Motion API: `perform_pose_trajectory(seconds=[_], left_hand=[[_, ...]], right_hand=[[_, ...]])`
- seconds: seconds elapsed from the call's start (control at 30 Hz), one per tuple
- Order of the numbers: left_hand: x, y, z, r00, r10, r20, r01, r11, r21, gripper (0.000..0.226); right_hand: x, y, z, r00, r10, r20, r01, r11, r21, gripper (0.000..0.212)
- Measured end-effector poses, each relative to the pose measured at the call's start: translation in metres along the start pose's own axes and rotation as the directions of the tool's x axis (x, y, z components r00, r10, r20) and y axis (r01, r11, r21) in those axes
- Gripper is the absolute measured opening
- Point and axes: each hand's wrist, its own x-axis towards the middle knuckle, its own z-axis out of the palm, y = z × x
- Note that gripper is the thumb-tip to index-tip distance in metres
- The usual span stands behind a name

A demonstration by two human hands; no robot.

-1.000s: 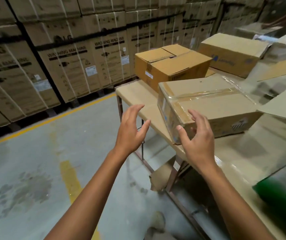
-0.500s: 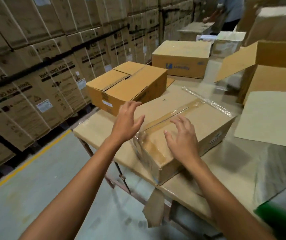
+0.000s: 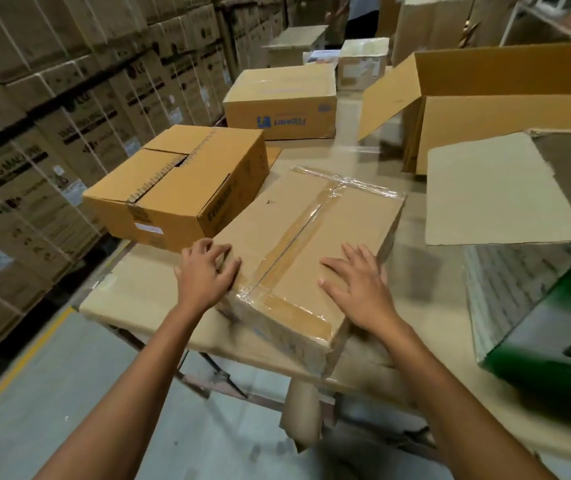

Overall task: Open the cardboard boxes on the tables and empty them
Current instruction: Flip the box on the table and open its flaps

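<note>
— While sealed with clear tape along its top seam, lies angled at the near edge of the tan-topped table (image 3: 138,292): one flat brown cardboard box (image 3: 298,237). Why handled like that?

— Looks like bracing before the opening. Hooks the near left corner with the left hand (image 3: 206,271), fingers bent over the edge and clamped on it. Presses the lid with the right hand (image 3: 356,289), fingers straight and spread apart.

— Tape broken yet?

— Not yet. Seam unbroken, nothing emptied. Probably squaring the box up to get at a tape end.

— And nearby?

— Just beside the far left side, a deeper orange-brown carton (image 3: 173,199) with flaps closed. Well behind, a large open-flapped cardboard box (image 3: 505,109). Off to the right, a green carton with a silvery side (image 3: 536,317), tipped over.
</note>
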Motion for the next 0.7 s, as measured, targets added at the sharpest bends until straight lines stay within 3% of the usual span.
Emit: perform_pose_trajectory(seconds=[0.1, 0.17, 0.27, 0.37, 0.5, 0.57, 0.63, 0.7], left_hand=[[-0.021, 0.002, -0.001, 0.999, 0.017, -0.032, -0.016, 1.000, 0.026, 0.055], [-0.034, 0.003, -0.003, 0.998, 0.051, -0.027, -0.050, 0.998, 0.035, 0.054], [-0.052, 0.001, -0.007, 0.995, 0.099, -0.001, -0.099, 0.994, 0.047, 0.051], [-0.068, -0.002, -0.014, 0.991, 0.129, 0.020, -0.129, 0.991, 0.046, 0.054], [-0.077, 0.001, -0.029, 0.989, 0.131, 0.072, -0.135, 0.989, 0.060, 0.057], [-0.084, 0.005, -0.038, 0.984, 0.131, 0.117, -0.147, 0.979, 0.140, 0.055], [-0.093, 0.007, -0.042, 0.980, 0.126, 0.155, -0.158, 0.965, 0.212, 0.053], [-0.098, 0.010, -0.042, 0.968, 0.197, 0.157, -0.224, 0.958, 0.177, 0.049]], right_hand=[[-0.012, 0.010, 0.000, 0.979, 0.193, -0.070, -0.180, 0.971, 0.158, 0.046], [-0.028, 0.010, 0.001, 0.938, 0.328, -0.115, -0.264, 0.888, 0.376, 0.048], [-0.053, -0.003, 0.002, 0.886, 0.453, -0.099, -0.215, 0.591, 0.777, 0.053], [-0.075, -0.022, 0.009, 0.842, 0.539, -0.016, -0.219, 0.370, 0.903, 0.048], [-0.113, -0.041, 0.010, 0.703, 0.705, 0.095, -0.160, 0.026, 0.987, 0.039], [-0.135, -0.048, 0.011, 0.675, 0.733, 0.081, -0.101, -0.018, 0.995, 0.035], [-0.151, -0.055, 0.020, 0.633, 0.771, 0.068, -0.141, 0.028, 0.990, 0.026], [-0.161, -0.061, 0.035, 0.524, 0.850, 0.052, -0.221, 0.077, 0.972, 0.020]])
